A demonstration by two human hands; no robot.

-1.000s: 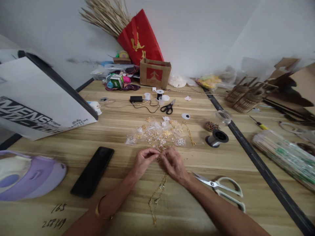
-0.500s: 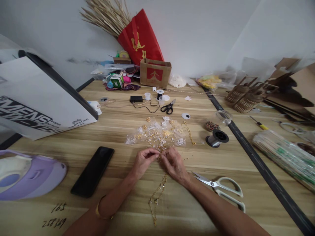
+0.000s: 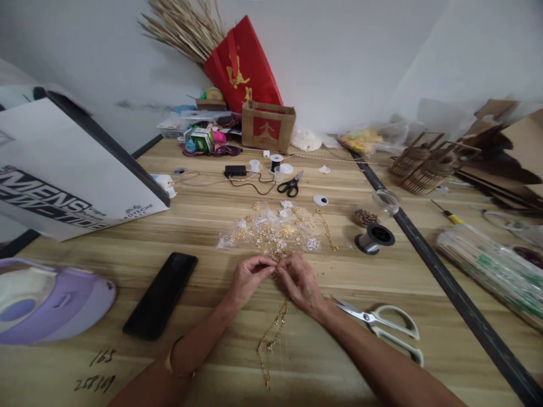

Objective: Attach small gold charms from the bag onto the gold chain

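Note:
Fingertips nearly touching, my two hands meet over the middle of the table. My left hand [image 3: 251, 277] is closed in a pinch on something too small to make out. My right hand [image 3: 300, 284] is closed too, thumb against the fingers, and a gold beaded chain [image 3: 275, 333] runs from beneath it down the tabletop toward me. Just beyond the fingertips lies a spread of small gold and clear beads [image 3: 271, 240] on and among clear plastic bags [image 3: 231, 240]. A second gold chain [image 3: 326, 232] rests at the right of this pile.
White-handled scissors [image 3: 373, 322] lie by my right forearm, a black phone [image 3: 160, 297] by my left. A wire spool [image 3: 374, 239] and a bead jar [image 3: 367, 217] stand to the right. Black scissors [image 3: 289, 185] lie farther back; a white box [image 3: 72, 175] stands at left.

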